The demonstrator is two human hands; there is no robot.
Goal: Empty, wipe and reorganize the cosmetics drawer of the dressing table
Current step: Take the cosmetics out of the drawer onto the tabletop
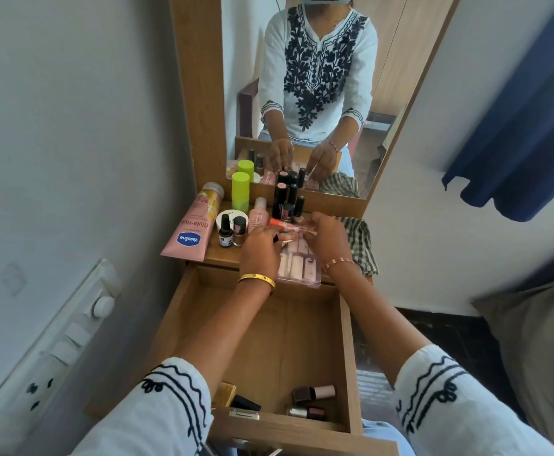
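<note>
The wooden drawer (183, 311) is pulled open below the dressing table top (223, 256). Near its front lie two nail polish bottles (313, 393), a black tube (245, 404) and a gold box (225, 391). On the top stand a pink Vaseline tube (190, 230), a lime-green bottle (240, 191), black lipsticks (287, 199) and small polish bottles (233, 231). My left hand (261, 255) and my right hand (328, 241) reach over the top and together pinch a small orange-and-clear tube (285, 225). A clear packet of fake nails (297, 264) lies under my hands.
A checked cloth (361, 245) lies at the right of the table top. The mirror (321, 93) behind reflects me. A grey wall with a switch panel (71, 330) is at the left; a blue curtain (525, 126) hangs at the right.
</note>
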